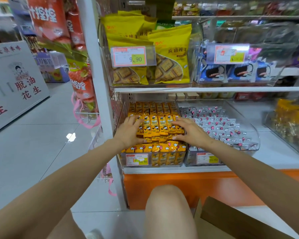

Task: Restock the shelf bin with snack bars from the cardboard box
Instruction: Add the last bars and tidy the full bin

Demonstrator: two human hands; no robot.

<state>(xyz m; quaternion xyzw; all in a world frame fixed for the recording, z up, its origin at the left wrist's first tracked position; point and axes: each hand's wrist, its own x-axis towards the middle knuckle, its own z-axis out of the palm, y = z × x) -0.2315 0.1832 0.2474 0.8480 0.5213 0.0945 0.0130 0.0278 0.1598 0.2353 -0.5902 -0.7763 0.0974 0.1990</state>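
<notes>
Low on white shop shelving, the clear shelf bin (121, 116) stands packed with yellow snack bars (155, 109) in upright rows. Both arms reach into it. The left grip (129, 130) lies released, fingers spread flat over the bars at the bin's left side. The right grip (188, 131) is likewise released, spread over the bars at the bin's right side. A row of bars shows between the two. Along the bin's front, more bars lie on their sides above a red-bordered price tag (136, 159). Just right of the bin, a second clear bin (254, 135) holds silver-wrapped sweets. Above the bin, the next shelf carries yellow biscuit bags (169, 57). Below and right of the bin sits the cardboard box (231, 219), beside a bare knee (169, 213); its contents cannot be seen.
</notes>
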